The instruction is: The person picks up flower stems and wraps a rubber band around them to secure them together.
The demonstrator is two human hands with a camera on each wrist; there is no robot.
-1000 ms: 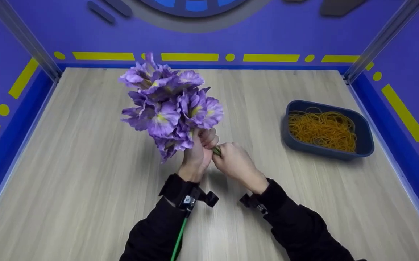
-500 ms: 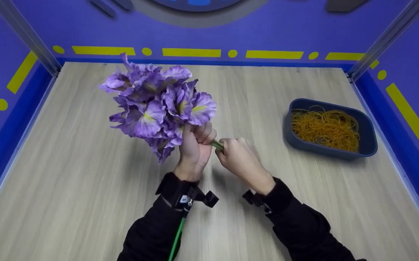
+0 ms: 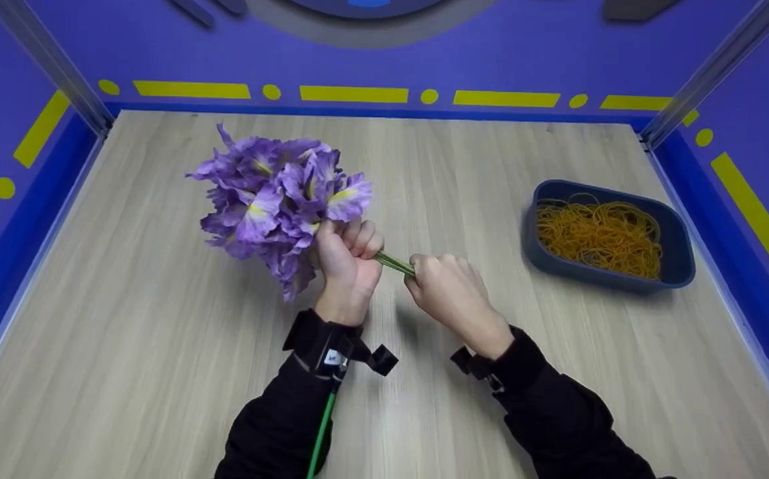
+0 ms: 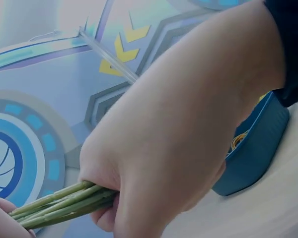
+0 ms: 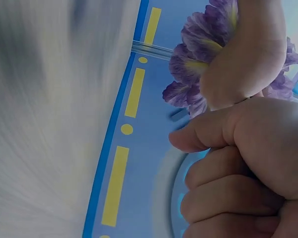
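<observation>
- One bunch of purple irises (image 3: 271, 199), left hand (image 3: 350, 269) gripping the green stems (image 3: 395, 263) up high
- right hand (image 3: 451, 289) wrapped round them lower; they run rightward between
- right hand's nearer the rubber-band tub (image 3: 577, 271)

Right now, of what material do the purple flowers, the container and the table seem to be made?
Purple flowers: probably matt fabric, judging by the thin, ruffled petals; real ones cannot be excluded.
Container: likely dull plastic, with smooth walls and rounded corners.
Table: wood or wood-look laminate, low sheen, showing pale, streaky grain.
</observation>
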